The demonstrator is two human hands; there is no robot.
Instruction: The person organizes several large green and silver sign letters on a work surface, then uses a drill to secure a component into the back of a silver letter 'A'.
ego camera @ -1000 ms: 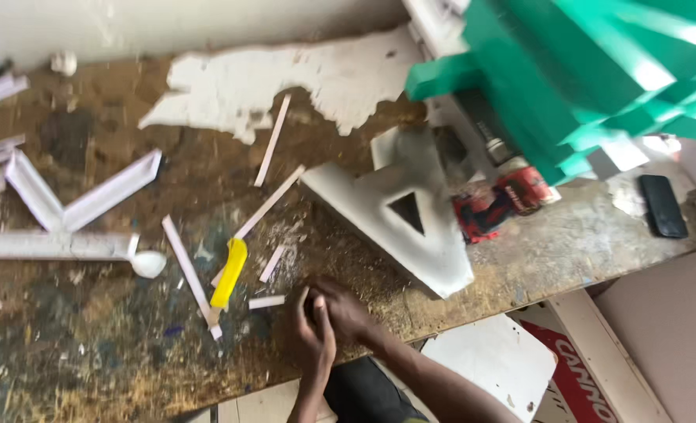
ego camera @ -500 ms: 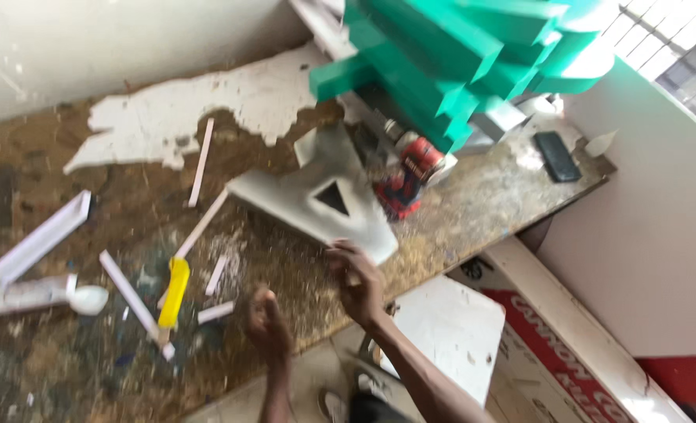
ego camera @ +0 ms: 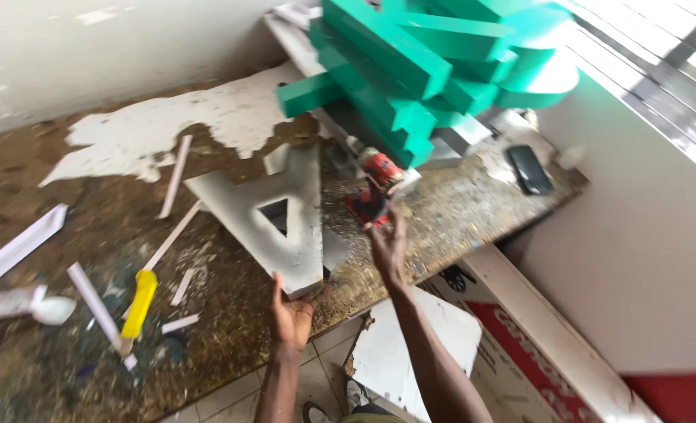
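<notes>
Left hand (ego camera: 291, 312) open-palmed under near end of grey A-shaped foam letter (ego camera: 273, 223), right hand (ego camera: 389, 244) open, fingers spread, just beside red cordless drill (ego camera: 374, 189), yellow-handled utility knife (ego camera: 138, 304) on worn brown workbench (ego camera: 50, 352)

Red-and-white sign (ego camera: 536, 345) on floor; dark phone (ego camera: 529, 169) on bench.

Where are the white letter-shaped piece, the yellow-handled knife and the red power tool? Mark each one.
white letter-shaped piece (ego camera: 305, 235), head view, right leg of its face.
yellow-handled knife (ego camera: 139, 301), head view, middle of handle.
red power tool (ego camera: 371, 200), head view, red body.
</notes>
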